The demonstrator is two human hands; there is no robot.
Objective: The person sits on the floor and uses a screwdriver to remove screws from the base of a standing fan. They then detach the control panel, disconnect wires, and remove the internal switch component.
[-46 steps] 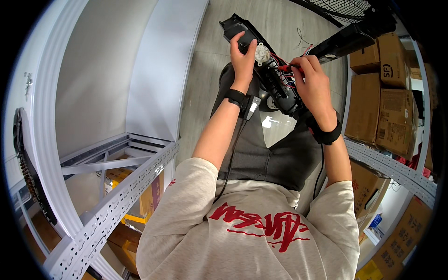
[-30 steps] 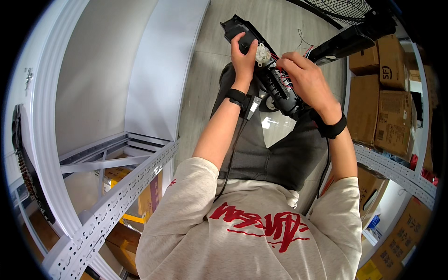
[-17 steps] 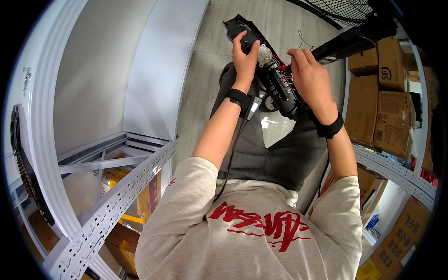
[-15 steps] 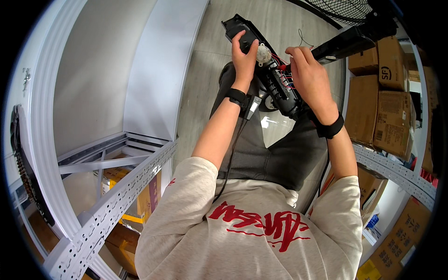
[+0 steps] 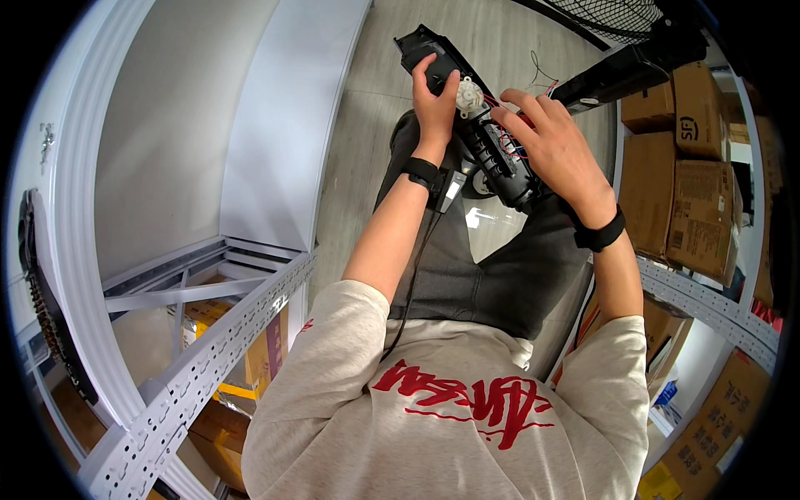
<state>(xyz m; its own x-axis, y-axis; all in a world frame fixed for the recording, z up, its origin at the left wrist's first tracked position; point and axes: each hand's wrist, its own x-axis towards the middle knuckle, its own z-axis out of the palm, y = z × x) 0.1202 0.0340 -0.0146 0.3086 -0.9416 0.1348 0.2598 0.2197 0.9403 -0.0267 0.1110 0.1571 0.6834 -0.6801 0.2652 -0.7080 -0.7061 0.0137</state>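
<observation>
Housing (image 5: 479, 137): ribbed black plastic, upper centre
Left hand (image 5: 436, 112): gripped it, kinda half-spread
Right hand (image 5: 552, 150): slid left, fingers half-open over wires (image 5: 511, 150), hold unclear

Compared with half a second ago, the right hand (image 5: 560, 146) lies lower at the wrist, its black wristband (image 5: 600, 232) shifted toward four o'clock. The bunched fingers now spread apart and point to ten o'clock, their tips nearer the pale round part (image 5: 469, 96). The red piece at their nine o'clock is hardly visible now, while thin wires (image 5: 550, 87) show more clearly at the hand's twelve o'clock.
</observation>
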